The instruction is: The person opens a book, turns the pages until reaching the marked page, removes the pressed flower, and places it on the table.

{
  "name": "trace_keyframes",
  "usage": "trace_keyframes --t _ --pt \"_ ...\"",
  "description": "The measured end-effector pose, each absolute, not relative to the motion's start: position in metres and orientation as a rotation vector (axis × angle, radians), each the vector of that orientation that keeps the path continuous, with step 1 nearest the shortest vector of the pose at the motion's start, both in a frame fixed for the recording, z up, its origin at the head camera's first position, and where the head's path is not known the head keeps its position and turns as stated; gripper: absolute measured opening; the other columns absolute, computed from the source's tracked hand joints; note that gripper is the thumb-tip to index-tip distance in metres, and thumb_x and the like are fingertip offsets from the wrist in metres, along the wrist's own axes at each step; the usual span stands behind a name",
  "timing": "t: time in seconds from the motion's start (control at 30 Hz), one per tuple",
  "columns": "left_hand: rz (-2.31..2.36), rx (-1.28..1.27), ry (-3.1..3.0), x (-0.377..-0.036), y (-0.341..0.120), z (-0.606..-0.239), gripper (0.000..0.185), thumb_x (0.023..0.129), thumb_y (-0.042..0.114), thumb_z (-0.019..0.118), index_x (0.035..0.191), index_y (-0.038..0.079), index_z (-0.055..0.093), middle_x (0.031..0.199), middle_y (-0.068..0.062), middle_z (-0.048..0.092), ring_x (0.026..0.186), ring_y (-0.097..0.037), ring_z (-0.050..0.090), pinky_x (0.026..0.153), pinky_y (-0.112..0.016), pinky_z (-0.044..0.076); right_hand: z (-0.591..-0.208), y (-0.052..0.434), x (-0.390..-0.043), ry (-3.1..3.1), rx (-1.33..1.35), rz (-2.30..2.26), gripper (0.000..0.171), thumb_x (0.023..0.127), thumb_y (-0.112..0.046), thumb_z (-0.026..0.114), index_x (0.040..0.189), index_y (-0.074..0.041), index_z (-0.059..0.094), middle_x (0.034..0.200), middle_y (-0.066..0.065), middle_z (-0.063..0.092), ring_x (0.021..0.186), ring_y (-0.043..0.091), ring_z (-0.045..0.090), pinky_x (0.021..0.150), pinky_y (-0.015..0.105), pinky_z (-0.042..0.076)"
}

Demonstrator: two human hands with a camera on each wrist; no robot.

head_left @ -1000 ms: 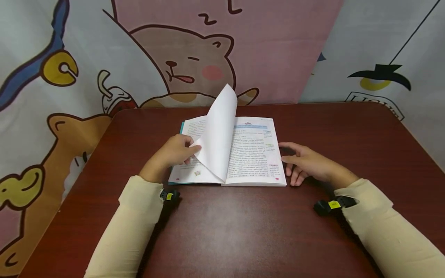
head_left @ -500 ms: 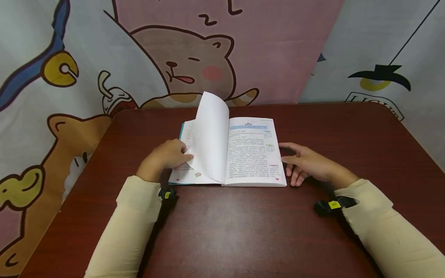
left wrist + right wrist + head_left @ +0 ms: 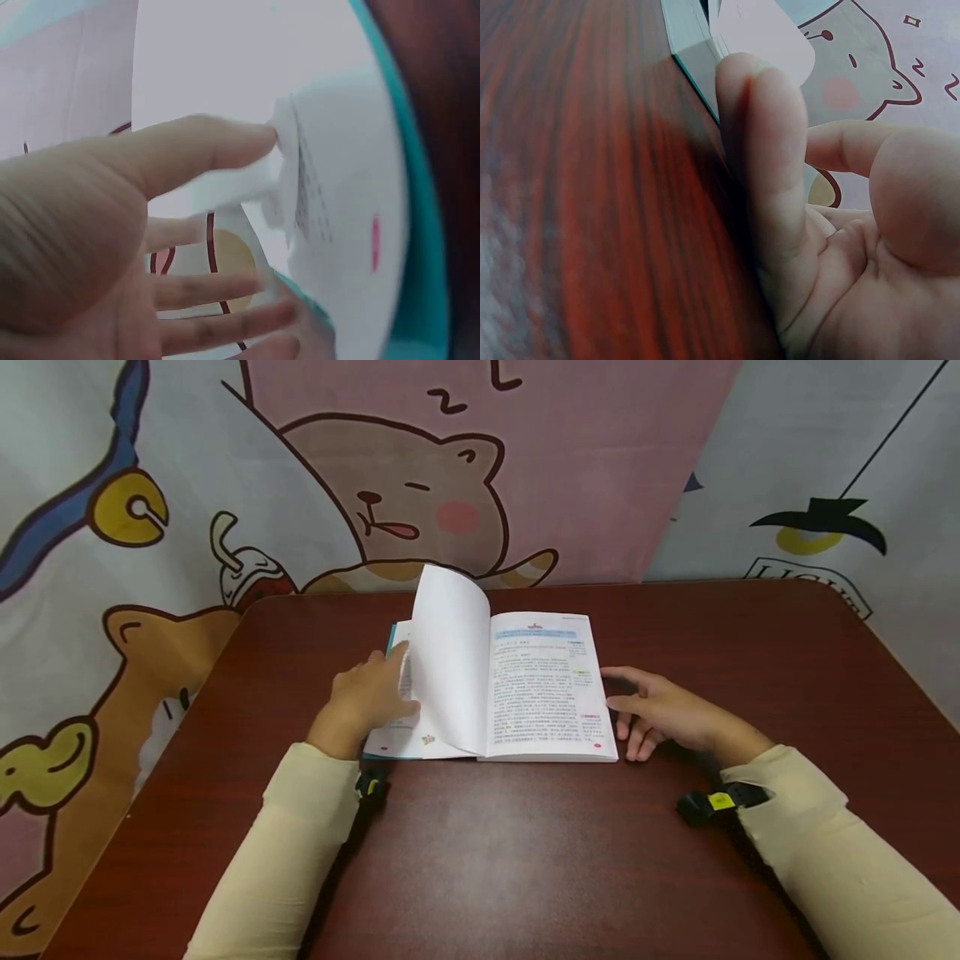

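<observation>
Lying open on the table (image 3: 525,860), the book (image 3: 540,693) is steadied by the relaxed, empty right hand (image 3: 663,714); a raised page (image 3: 450,660) is touched by the straight-fingered left hand (image 3: 367,697).

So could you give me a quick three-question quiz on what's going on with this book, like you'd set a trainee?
1. True or false: the book lies shut on the table.
2. Which hand touches the raised page? A) left hand B) right hand C) both
3. Fill in: the right hand rests on the table at the book's ____ edge.

Key
1. False: it lies open, one page standing up and curling.
2. A: the left hand's fingers are at the page's outer edge; the right hand is apart from it.
3. Right: its fingers lie relaxed, tips at the right page's edge.
</observation>
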State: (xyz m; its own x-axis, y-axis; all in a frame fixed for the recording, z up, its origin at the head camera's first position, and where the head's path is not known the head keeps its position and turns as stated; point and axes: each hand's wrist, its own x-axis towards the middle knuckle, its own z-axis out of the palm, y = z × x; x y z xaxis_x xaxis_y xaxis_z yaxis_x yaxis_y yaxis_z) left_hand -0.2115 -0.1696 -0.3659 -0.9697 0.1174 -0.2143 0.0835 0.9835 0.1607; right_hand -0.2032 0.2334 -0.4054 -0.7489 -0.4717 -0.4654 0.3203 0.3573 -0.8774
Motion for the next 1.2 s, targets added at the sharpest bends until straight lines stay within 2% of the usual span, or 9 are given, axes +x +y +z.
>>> trace_keyframes --t 0.07,0.13,0.3,0.5,0.7,0.87,1.2 --pt "0.241 0.189 2.933 -0.210 -0.165 -0.366 0.105 0.083 0.034 0.075 0.162 0.021 0.006 0.154 -0.023 0.035 0.129 -0.044 0.050 0.090 -0.064 0.047 -0.405 0.234 -0.203 1.929 -0.129 -1.462 0.068 0.105 -0.024 0.050 0.160 -0.021 0.010 0.076 0.013 0.059 0.055 0.025 0.067 0.055 0.041 0.059" --pt "0.260 0.240 2.956 -0.209 -0.160 -0.365 0.113 0.083 0.028 0.077 0.162 0.024 -0.004 0.161 -0.023 0.022 0.137 -0.045 0.042 0.092 -0.065 0.046 -0.405 0.234 -0.203 1.930 -0.127 -1.461 0.068 0.105 -0.024 0.050 0.160 -0.021 0.010 0.076 0.013 0.059 0.055 0.025 0.067 0.055 0.041 0.059" --pt "0.271 0.426 2.996 -0.203 -0.149 -0.362 0.110 0.083 0.016 0.078 0.162 0.025 0.002 0.166 -0.021 0.011 0.146 -0.045 0.030 0.102 -0.067 0.040 -0.405 0.234 -0.203 1.936 -0.125 -1.459 0.068 0.105 -0.025 0.050 0.160 -0.020 0.010 0.076 0.013 0.059 0.055 0.025 0.067 0.056 0.042 0.059" --pt "0.253 0.570 3.003 -0.198 -0.141 -0.363 0.090 0.089 0.007 0.065 0.162 0.023 0.015 0.166 -0.020 0.013 0.150 -0.043 0.023 0.109 -0.068 0.034 -0.405 0.234 -0.203 1.939 -0.127 -1.454 0.069 0.105 -0.025 0.051 0.160 -0.020 0.010 0.077 0.013 0.059 0.056 0.025 0.067 0.056 0.042 0.059" --pt "0.207 0.582 3.008 -0.195 -0.135 -0.363 0.070 0.096 0.010 0.057 0.158 0.023 0.029 0.166 -0.017 0.019 0.151 -0.041 0.022 0.115 -0.063 0.029 -0.406 0.233 -0.203 1.939 -0.122 -1.455 0.069 0.105 -0.025 0.051 0.160 -0.020 0.010 0.077 0.013 0.059 0.056 0.025 0.067 0.056 0.041 0.059" --pt "0.170 0.604 3.018 -0.194 -0.129 -0.366 0.058 0.096 0.012 0.059 0.151 0.020 0.044 0.164 -0.016 0.026 0.151 -0.040 0.026 0.115 -0.061 0.032 -0.406 0.233 -0.203 1.940 -0.122 -1.455 0.069 0.105 -0.025 0.050 0.161 -0.020 0.010 0.076 0.013 0.059 0.055 0.025 0.067 0.055 0.041 0.059" --pt "0.155 0.742 2.977 -0.188 -0.117 -0.374 0.049 0.096 0.012 0.057 0.145 0.016 0.054 0.159 -0.014 0.037 0.147 -0.035 0.035 0.109 -0.059 0.040 -0.406 0.233 -0.204 1.944 -0.123 -1.457 0.068 0.105 -0.025 0.051 0.160 -0.020 0.010 0.076 0.012 0.060 0.055 0.025 0.067 0.055 0.042 0.059"
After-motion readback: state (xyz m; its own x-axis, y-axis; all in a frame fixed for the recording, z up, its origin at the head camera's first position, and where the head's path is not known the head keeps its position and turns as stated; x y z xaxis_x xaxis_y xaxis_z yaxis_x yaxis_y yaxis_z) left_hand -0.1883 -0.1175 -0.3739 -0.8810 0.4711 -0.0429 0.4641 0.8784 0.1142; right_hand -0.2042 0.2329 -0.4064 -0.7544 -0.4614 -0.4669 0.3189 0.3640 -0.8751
